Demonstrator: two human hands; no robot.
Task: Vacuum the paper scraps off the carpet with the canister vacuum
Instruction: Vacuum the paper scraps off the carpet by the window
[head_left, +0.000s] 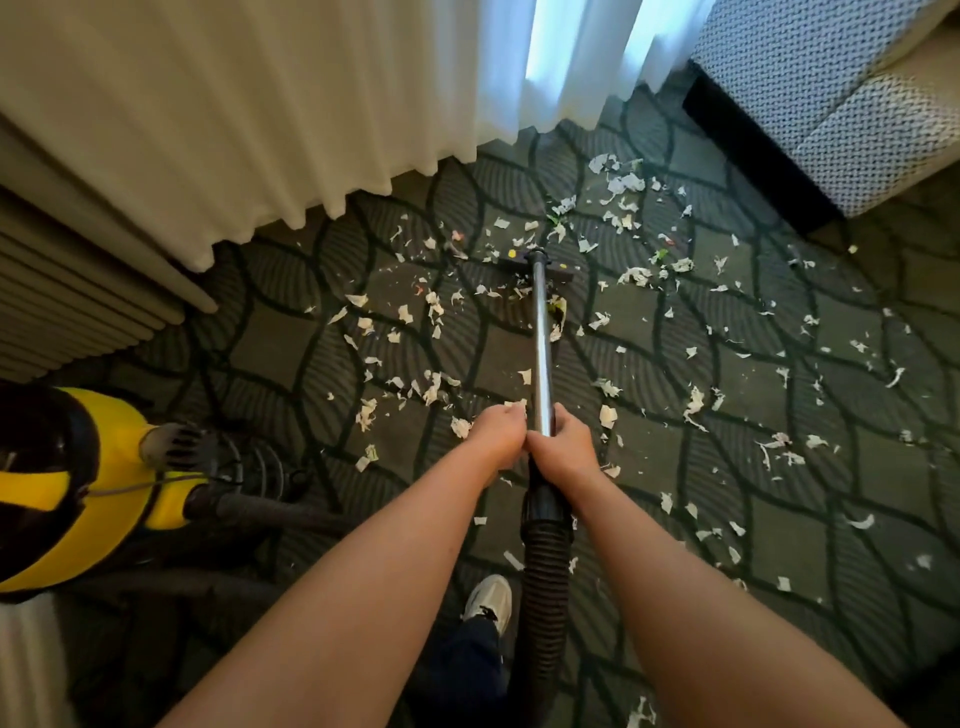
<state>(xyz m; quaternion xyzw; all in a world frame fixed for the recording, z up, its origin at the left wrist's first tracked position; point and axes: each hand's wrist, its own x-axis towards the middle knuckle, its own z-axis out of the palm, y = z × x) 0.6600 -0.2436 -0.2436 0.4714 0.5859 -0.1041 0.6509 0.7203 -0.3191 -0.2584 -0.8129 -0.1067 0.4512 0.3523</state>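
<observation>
The dark patterned carpet (270, 353) carries scattered paper scraps (434, 387), the floor nozzle (561, 270) and the yellow canister (119, 467).

no legible text, labels or numbers anywhere

Glossy metal wand (541, 332), ribbed plastic hose (545, 582), paper scraps (431, 387), textured carpet (779, 493).

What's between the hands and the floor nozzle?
Head view: the metal wand, gripped by left hand and right hand, runs to the floor nozzle over paper scraps.
</observation>
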